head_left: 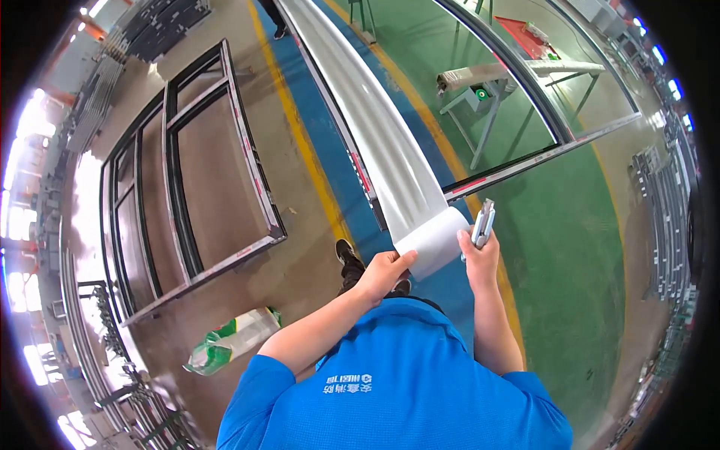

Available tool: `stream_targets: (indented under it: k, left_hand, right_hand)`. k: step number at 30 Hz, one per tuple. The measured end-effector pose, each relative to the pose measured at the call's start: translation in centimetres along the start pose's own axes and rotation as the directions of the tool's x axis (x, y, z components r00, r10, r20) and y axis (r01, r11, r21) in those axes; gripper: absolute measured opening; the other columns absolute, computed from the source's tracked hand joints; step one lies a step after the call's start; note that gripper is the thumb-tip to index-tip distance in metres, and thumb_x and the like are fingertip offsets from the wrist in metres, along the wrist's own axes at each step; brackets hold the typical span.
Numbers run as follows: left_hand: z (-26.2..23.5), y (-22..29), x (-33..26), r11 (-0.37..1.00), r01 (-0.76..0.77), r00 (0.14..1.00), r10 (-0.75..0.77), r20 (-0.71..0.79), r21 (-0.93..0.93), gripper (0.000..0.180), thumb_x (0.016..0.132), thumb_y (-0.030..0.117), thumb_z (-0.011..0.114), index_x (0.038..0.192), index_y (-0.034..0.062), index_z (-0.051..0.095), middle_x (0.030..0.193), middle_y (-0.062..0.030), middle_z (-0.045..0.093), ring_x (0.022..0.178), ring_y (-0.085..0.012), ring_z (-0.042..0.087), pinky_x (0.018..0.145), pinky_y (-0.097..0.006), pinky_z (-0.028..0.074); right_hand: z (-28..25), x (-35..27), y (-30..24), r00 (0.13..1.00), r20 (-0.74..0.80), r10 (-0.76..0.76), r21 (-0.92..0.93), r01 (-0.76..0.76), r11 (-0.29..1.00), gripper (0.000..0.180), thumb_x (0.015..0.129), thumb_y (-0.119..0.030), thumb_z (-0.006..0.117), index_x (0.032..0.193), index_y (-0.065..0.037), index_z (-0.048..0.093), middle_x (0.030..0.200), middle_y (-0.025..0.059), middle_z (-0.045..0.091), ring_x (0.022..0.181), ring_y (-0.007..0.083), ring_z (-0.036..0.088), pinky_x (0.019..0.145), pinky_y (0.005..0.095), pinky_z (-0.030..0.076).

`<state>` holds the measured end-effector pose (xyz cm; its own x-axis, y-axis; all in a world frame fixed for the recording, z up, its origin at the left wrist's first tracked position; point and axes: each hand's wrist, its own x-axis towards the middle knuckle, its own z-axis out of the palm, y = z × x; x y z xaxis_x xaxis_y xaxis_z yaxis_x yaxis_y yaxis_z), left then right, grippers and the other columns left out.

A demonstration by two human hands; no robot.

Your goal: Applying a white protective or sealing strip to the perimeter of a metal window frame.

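Observation:
A long, glossy silver-white sheet of plastic film [379,127] runs away from me over a dark frame. Its near end curls over into a white, roll-like fold [433,238] in front of my body. My left hand [384,276] pinches the lower left edge of that fold, thumb on top. At the fold's right edge my right hand [481,259] is closed round a silver metal hand tool [484,223], which looks like a utility knife, and its thumb is up against the film. The tool points up and away, its blade too small to make out.
A dark metal frame with panes [180,187] lies to the left. Another frame [525,166] extends at the right, beyond it a stand with a wrapped roll [472,77]. A green-and-white plastic bag [234,341] lies on the floor. Someone's shoe [280,33] shows far ahead.

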<state>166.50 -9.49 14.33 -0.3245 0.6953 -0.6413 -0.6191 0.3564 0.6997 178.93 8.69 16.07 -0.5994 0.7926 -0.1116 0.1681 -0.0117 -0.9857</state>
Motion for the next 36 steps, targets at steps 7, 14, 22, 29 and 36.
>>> stream_targets:
  k: [7,14,22,29,36]
  left_hand:
    - [1.0,-1.8,-1.4,0.988,0.119,0.993,-0.115,-0.041,0.097,0.049,0.096,0.039,0.063,0.106,-0.0091,0.066,0.093,-0.0088,0.067,0.082,-0.0153,0.060,0.076,-0.030,0.049]
    - [0.1,-2.3,-0.2,0.995,-0.008,0.999,0.012,-0.035,0.094,0.048,0.097,0.040,0.061,0.105,-0.0069,0.067,0.085,-0.0042,0.063,0.077,-0.0108,0.054,0.072,-0.027,0.046]
    - [-1.2,-1.5,0.1,0.997,0.083,0.995,-0.082,-0.051,0.006,0.054,0.101,0.042,0.053,0.112,-0.0091,0.064,0.097,-0.0101,0.068,0.085,-0.0161,0.060,0.082,-0.031,0.049]
    - [-2.1,-3.7,2.0,0.994,0.089,0.992,-0.094,-0.087,-0.066,0.056,0.101,0.045,0.051,0.108,-0.0082,0.066,0.094,-0.0101,0.068,0.083,-0.0160,0.059,0.080,-0.030,0.049]
    - [-1.9,-3.2,2.1,0.996,0.084,0.995,-0.085,-0.055,-0.028,0.058,0.099,0.048,0.053,0.103,-0.0082,0.067,0.087,-0.0092,0.066,0.079,-0.0150,0.057,0.078,-0.030,0.048]
  right_hand:
    - [-1.2,-1.8,0.2,0.997,-0.003,0.074,-0.201,-0.074,0.977,0.021,0.087,-0.018,0.072,0.083,-0.008,0.054,0.065,-0.0034,0.052,0.057,0.0047,0.048,0.052,0.0238,0.039]
    - [-0.6,-1.2,0.8,0.998,0.024,0.061,-0.139,-0.057,0.989,0.021,0.088,-0.015,0.072,0.096,-0.005,0.055,0.074,-0.0043,0.054,0.063,0.0036,0.048,0.056,0.0212,0.041]
    - [0.8,-0.6,2.6,0.998,0.059,0.034,-0.099,-0.028,0.995,0.022,0.088,-0.015,0.072,0.087,-0.008,0.051,0.066,-0.0032,0.054,0.055,0.0042,0.047,0.050,0.0221,0.039]
    - [1.4,-0.7,2.9,0.998,0.063,-0.003,-0.152,0.012,0.988,0.025,0.088,-0.017,0.073,0.084,-0.009,0.049,0.063,-0.0035,0.050,0.052,0.0053,0.048,0.047,0.0234,0.038]
    - [1.1,-0.7,3.1,1.000,0.024,0.001,-0.122,0.002,0.993,0.026,0.087,-0.017,0.073,0.083,-0.009,0.049,0.063,-0.0043,0.048,0.053,0.0040,0.047,0.048,0.0229,0.037]
